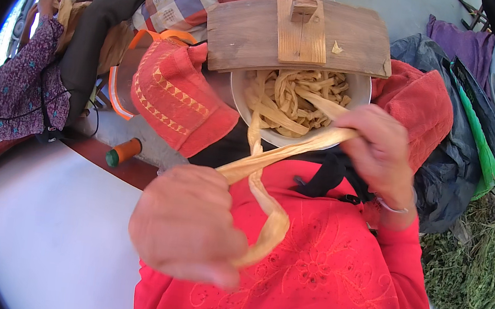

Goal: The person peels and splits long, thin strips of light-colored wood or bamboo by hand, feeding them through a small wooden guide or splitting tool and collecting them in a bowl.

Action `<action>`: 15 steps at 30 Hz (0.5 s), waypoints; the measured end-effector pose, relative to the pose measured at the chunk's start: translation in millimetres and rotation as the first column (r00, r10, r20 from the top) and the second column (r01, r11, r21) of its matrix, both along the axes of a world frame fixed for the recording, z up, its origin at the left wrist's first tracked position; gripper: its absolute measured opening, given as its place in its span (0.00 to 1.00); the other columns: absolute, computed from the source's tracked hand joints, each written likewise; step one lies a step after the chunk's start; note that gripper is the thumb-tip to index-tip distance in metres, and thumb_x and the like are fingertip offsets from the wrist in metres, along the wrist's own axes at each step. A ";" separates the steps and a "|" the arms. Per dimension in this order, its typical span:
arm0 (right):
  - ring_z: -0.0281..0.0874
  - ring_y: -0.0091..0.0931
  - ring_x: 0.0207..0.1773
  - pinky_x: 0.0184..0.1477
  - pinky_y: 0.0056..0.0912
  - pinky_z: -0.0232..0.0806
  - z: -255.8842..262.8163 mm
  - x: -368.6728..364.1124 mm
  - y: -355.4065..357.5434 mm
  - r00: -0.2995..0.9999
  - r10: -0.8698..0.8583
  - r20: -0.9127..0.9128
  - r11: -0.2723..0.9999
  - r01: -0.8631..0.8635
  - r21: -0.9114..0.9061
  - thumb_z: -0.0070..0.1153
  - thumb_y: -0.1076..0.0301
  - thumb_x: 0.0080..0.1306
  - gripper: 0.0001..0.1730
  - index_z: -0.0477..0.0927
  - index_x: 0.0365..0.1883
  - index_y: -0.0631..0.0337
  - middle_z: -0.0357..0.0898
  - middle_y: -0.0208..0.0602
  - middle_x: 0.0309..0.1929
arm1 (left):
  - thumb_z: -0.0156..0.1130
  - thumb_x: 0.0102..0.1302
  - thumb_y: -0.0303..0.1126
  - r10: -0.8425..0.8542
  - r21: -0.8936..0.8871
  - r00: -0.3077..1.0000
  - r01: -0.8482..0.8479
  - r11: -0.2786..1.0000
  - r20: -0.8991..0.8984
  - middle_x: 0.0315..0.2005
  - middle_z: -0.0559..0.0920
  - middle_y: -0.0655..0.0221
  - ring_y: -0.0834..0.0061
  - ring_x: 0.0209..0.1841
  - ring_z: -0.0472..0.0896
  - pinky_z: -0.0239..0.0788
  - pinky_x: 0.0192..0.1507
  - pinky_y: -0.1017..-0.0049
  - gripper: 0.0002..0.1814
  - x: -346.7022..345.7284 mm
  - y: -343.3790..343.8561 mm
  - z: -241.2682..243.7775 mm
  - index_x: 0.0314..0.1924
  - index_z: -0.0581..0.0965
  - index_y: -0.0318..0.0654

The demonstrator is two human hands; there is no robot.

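Observation:
A pale tan, crinkled strip (282, 153) runs taut between my two hands above my lap. My left hand (189, 225), blurred, is closed around its lower end, and more of the strip hangs in a loop from that fist. At the other end, my right hand (374, 146) grips the strip beside the basin's rim. The white basin (363, 92) on my lap holds a tangled heap of the same strips (297, 98). A curved wooden board (242, 39) with a lighter block fixed on it covers the basin's far side.
Red towels (181, 96) drape both sides of the basin. An orange and green spool (124, 152) lies on the floor at left. Another person's patterned sleeve (22, 78) is beyond it. Black plastic bags (437, 176) and dried green plants (473, 262) are at right.

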State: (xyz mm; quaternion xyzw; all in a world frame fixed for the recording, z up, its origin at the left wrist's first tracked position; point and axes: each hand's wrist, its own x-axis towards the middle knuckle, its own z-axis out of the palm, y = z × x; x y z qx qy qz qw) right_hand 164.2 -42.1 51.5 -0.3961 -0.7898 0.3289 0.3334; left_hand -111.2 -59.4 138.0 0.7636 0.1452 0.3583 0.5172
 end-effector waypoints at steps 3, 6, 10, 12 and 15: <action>0.72 0.35 0.27 0.33 0.36 0.66 36.3 40.2 -18.4 0.945 -0.095 0.312 0.994 0.074 0.080 0.60 0.78 0.52 0.07 0.79 0.30 0.61 0.77 0.35 0.27 | 0.65 0.58 0.34 0.167 -0.050 0.978 -0.174 0.983 -0.121 0.15 0.74 0.67 0.70 0.13 0.69 0.57 0.17 0.72 0.12 -16.9 -7.0 -18.0 0.26 0.78 0.32; 0.75 0.27 0.33 0.37 0.25 0.67 49.2 103.1 -37.7 0.744 -0.462 0.482 0.884 0.343 0.318 0.59 0.78 0.56 0.07 0.79 0.34 0.64 0.78 0.34 0.30 | 0.64 0.56 0.31 0.567 0.083 0.808 -0.561 0.823 -0.159 0.17 0.76 0.65 0.68 0.14 0.71 0.58 0.18 0.72 0.08 -30.5 -31.3 -19.0 0.26 0.78 0.32; 0.73 0.17 0.38 0.45 0.19 0.66 65.4 212.8 -68.5 0.447 -0.853 0.270 0.515 0.804 0.298 0.56 0.77 0.62 0.07 0.79 0.39 0.64 0.78 0.24 0.37 | 0.61 0.56 0.29 0.683 0.091 0.648 -0.699 0.709 -0.336 0.17 0.77 0.64 0.63 0.16 0.73 0.61 0.21 0.72 0.06 -41.3 -37.8 -24.3 0.28 0.79 0.32; 0.72 0.15 0.38 0.45 0.17 0.64 71.4 220.8 -73.4 0.475 -0.794 0.379 0.562 0.811 0.160 0.54 0.78 0.64 0.07 0.79 0.39 0.63 0.77 0.23 0.36 | 0.60 0.56 0.28 0.620 0.122 0.511 -0.705 0.698 -0.596 0.22 0.80 0.64 0.63 0.22 0.76 0.65 0.27 0.71 0.06 -26.0 -25.4 -39.7 0.30 0.80 0.33; 0.63 0.16 0.27 0.29 0.23 0.58 48.3 159.2 -74.0 0.638 -0.528 0.560 0.651 0.728 -0.216 0.57 0.76 0.60 0.01 0.77 0.31 0.62 0.68 0.21 0.22 | 0.62 0.55 0.26 0.630 0.528 0.331 -0.351 0.773 -0.702 0.38 0.81 0.62 0.62 0.38 0.79 0.69 0.41 0.64 0.07 1.7 0.6 -79.4 0.35 0.80 0.35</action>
